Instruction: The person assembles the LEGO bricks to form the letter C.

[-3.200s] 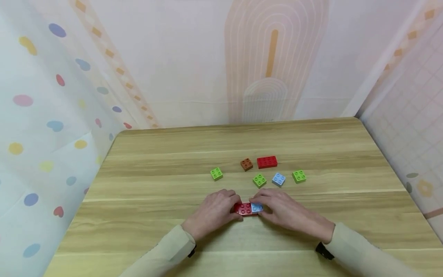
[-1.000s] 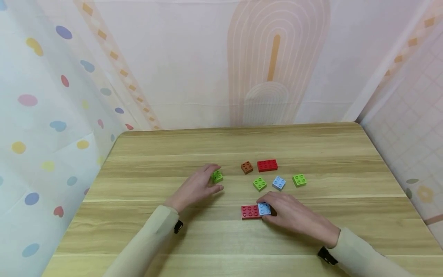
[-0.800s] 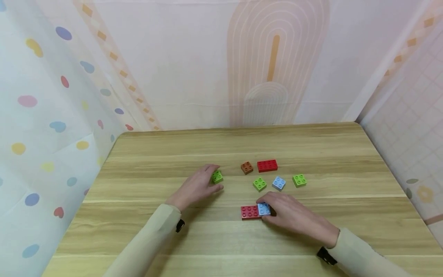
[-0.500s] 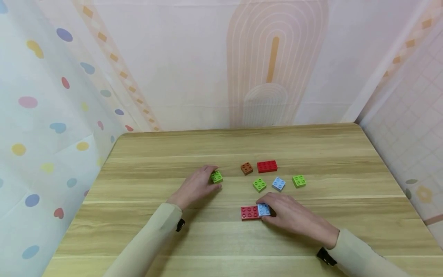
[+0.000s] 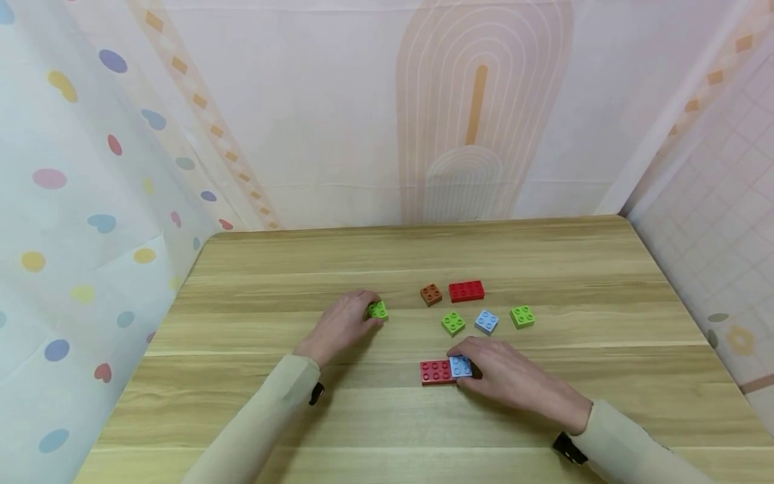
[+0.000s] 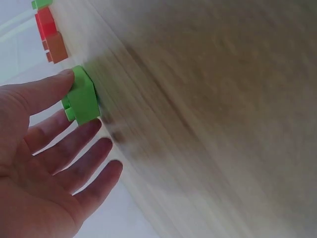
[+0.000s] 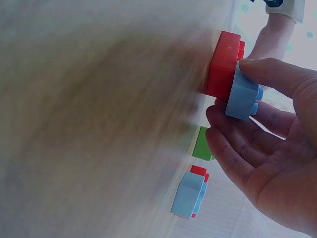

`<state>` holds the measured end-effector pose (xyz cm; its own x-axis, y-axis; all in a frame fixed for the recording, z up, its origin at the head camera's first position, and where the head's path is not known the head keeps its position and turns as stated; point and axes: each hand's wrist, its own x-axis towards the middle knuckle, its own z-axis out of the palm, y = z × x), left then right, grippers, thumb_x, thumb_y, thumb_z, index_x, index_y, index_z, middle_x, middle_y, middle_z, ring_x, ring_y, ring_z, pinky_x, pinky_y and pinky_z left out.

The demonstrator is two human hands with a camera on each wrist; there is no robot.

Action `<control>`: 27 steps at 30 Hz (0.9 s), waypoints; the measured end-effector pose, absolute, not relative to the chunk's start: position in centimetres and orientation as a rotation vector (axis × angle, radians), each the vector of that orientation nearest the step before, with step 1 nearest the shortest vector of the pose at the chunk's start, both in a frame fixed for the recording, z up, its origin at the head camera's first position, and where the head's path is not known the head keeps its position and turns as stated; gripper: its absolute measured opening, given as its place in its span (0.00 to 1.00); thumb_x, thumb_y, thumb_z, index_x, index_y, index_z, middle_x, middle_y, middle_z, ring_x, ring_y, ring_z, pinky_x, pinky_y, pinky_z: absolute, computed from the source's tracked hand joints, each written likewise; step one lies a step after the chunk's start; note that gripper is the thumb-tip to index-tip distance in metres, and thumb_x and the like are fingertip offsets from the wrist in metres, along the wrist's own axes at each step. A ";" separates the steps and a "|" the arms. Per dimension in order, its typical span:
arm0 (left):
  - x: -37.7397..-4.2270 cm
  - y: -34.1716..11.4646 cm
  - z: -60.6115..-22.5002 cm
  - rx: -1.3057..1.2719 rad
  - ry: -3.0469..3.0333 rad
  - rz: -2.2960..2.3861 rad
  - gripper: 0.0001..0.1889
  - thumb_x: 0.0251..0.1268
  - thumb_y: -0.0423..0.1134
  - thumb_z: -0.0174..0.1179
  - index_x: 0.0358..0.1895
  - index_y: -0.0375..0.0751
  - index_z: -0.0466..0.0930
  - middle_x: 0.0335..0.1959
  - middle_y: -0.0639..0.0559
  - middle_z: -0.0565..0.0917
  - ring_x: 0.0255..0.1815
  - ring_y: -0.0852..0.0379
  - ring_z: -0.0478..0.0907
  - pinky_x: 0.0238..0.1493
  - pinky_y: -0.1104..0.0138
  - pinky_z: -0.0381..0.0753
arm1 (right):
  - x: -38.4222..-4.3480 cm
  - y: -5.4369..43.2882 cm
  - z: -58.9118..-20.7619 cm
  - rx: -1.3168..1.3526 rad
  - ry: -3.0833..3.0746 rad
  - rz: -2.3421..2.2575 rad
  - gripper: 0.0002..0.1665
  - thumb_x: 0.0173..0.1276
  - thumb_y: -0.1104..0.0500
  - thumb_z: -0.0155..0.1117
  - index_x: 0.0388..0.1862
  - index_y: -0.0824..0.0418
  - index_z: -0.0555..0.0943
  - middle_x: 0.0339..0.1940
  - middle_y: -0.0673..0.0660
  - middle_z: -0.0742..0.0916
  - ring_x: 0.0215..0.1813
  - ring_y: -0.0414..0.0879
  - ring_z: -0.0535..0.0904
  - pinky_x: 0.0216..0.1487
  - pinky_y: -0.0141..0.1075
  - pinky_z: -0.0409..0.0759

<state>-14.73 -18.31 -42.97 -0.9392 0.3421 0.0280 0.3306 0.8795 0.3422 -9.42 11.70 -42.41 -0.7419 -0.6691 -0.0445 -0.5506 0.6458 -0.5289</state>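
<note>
My left hand (image 5: 345, 324) pinches a square green toy brick (image 5: 377, 310) between thumb and fingers on the left part of the table. In the left wrist view the thumb lies on one side of the green brick (image 6: 85, 99), the fingers on the other. My right hand (image 5: 508, 373) holds a light blue square brick (image 5: 460, 366) by its sides. That blue brick sits on the right end of a long red brick (image 5: 435, 372), whose left studs stay uncovered. The right wrist view shows the blue brick (image 7: 242, 94) raised on the red one (image 7: 223, 64), thumb against it.
Behind the hands on the wooden table (image 5: 272, 269) lie a brown brick (image 5: 431, 294), another long red brick (image 5: 466, 291), a green brick (image 5: 453, 323), a light blue brick (image 5: 486, 321) and a further green brick (image 5: 523, 316). Patterned cloth (image 5: 326, 121) hangs behind the table.
My left hand has left the red brick, moved up and left to the green brick, and its thumb and fingers have closed around it. The right hand stays on the blue brick, now slightly further right.
</note>
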 end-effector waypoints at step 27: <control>-9.1 -15.4 -40.9 0.758 2.879 0.776 0.23 0.63 0.37 0.68 0.62 0.41 0.77 0.57 0.47 0.82 0.54 0.54 0.81 0.58 0.61 0.79 | -9.4 11.8 -42.6 -1.025 2.638 -0.732 0.24 0.63 0.56 0.73 0.57 0.61 0.80 0.51 0.53 0.85 0.53 0.47 0.80 0.54 0.44 0.81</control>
